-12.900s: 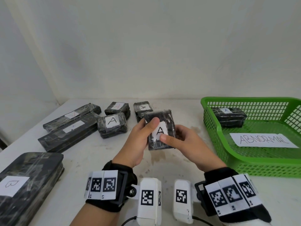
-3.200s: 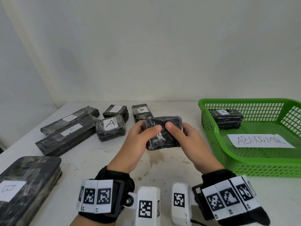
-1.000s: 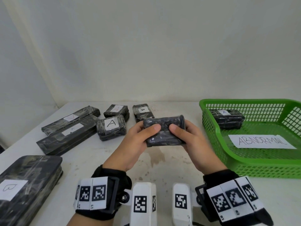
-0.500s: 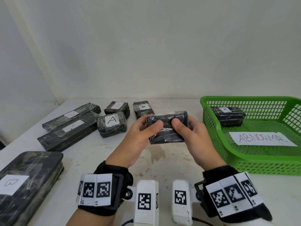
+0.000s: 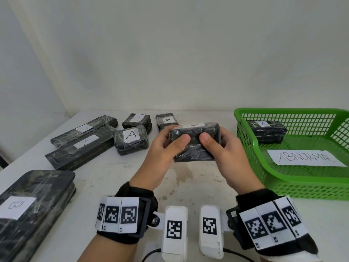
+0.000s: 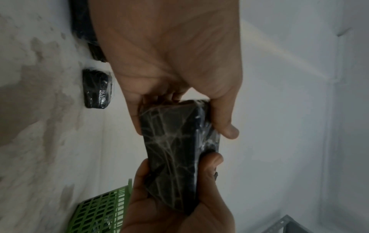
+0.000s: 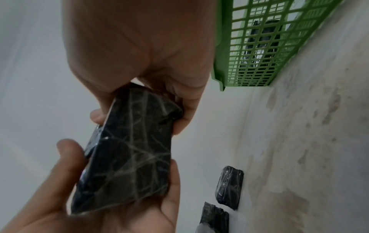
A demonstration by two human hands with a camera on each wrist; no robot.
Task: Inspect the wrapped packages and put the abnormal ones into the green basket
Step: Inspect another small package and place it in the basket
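Package (image 5: 194, 143) has tipped label-up since a second ago; wrist views show its wrinkled underside. Left hand (image 5: 164, 154) and right hand (image 5: 226, 156) grip its ends, thumbs on top.

Soft even light, wrist views dim (blurry), edges warped

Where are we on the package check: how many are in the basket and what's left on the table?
One wrapped package already lies in the green basket, beside the ABNORMAL sign. In hand: the left hand and right hand grip a small package above the table, label side up. Left on the table: three small A packages, two long ones and a large B package.
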